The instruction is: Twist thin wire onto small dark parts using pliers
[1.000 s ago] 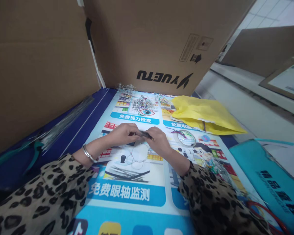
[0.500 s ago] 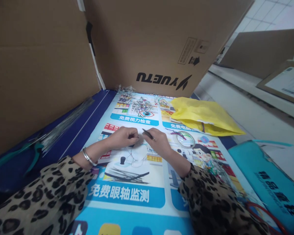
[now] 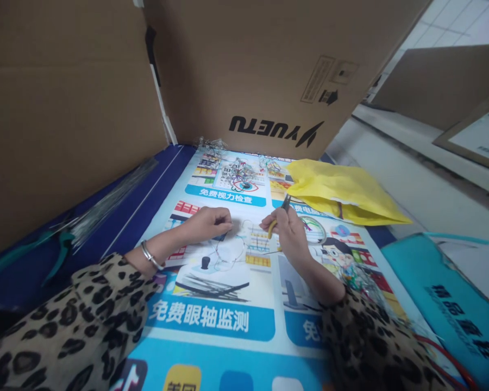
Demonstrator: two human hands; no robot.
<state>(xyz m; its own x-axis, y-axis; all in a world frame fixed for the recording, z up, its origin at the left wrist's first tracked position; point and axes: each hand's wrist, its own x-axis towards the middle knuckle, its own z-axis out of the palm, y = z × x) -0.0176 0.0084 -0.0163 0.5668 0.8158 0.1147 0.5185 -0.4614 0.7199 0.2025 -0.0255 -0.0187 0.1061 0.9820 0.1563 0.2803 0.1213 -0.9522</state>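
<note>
My left hand (image 3: 212, 224) is closed in a pinch over the printed sheet, with thin wire (image 3: 228, 265) trailing in loops below its fingertips. To its right, a gap away, my right hand (image 3: 291, 236) is wrapped around small pliers (image 3: 286, 202) with dark jaws and a yellow handle. The jaws point up and away from me, near the yellow bag. Just beyond the right wrist lies a round coil (image 3: 318, 229), partly hidden by the hand. Several dark thin strips (image 3: 212, 289) lie on the sheet nearer to me.
Tangled wire pieces (image 3: 238, 172) lie at the back, before a tall cardboard panel (image 3: 269, 65). A yellow bag (image 3: 342, 187) sits back right, a teal package (image 3: 440, 293) at right. Teal-handled pliers (image 3: 61, 255) and a bundle of straight wires (image 3: 116, 198) lie at left.
My right hand has moved right, away from my left hand, and turned so that the pliers' jaws and yellow handle show. My left hand stays nearly in place.
</note>
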